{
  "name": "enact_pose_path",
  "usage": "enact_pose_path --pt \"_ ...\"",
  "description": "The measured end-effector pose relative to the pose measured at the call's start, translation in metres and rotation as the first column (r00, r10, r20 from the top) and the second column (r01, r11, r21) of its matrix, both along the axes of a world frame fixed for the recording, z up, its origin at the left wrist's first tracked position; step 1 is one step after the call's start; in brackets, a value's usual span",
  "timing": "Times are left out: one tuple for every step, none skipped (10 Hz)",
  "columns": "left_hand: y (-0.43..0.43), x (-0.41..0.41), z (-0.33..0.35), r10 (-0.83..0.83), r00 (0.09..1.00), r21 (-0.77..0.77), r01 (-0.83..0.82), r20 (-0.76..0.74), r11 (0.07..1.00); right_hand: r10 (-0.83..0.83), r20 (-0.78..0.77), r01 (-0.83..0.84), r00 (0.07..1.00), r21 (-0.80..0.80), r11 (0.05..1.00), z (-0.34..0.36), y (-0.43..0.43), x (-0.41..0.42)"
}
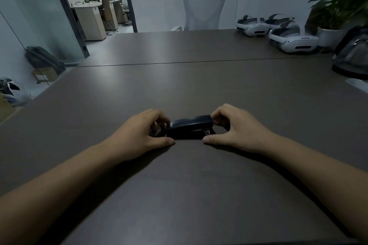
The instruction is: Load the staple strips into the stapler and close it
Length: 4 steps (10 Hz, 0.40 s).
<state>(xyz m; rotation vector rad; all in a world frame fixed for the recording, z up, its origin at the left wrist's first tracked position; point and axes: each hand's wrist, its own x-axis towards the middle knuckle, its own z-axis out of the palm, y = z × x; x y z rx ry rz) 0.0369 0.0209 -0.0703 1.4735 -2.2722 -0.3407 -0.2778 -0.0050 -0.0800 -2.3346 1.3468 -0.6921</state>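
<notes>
At lower centre, your left hand (139, 135) and right hand (235, 131) had fingers grasping the stapler's (190, 126) ends on the worktop (179, 85); uneven pressure could have skidded it sideways.

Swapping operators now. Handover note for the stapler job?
Left hand: fingers curled at the stapler's left end, thumb on the table; firm grip unclear.
Right hand: fingers at its right end, thumb on the table.
Stapler lies flat between both hands and looks closed.
No staple strip is clearly visible; something pale shows under the left fingers, too blurred to name.
Done: cannot tell whether it is loaded.
Left: check for staples, load if needed, close.
</notes>
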Motion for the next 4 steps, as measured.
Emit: enact_pose_path --pt "0.018 0.004 -0.005 0.056 0.998 -0.055 -0.055 0.005 0.997 -0.070 -0.055 0.067 0.996 -0.058 0.996 -0.005 0.019 -0.006" --pt "0.040 0.004 -0.008 0.092 0.996 -0.060 -0.091 0.005 0.994 -0.128 -0.093 0.114 0.988 -0.136 0.984 -0.009 0.046 -0.011" --pt "0.067 0.003 -0.011 0.097 0.995 -0.054 -0.097 0.006 0.994 -0.166 -0.163 0.131 0.972 -0.207 0.969 -0.013 0.076 -0.014" --pt "0.096 -0.002 -0.012 0.126 0.991 -0.070 -0.123 0.040 0.990 -0.216 -0.250 0.154 0.944 -0.244 0.957 -0.015 0.107 -0.015"
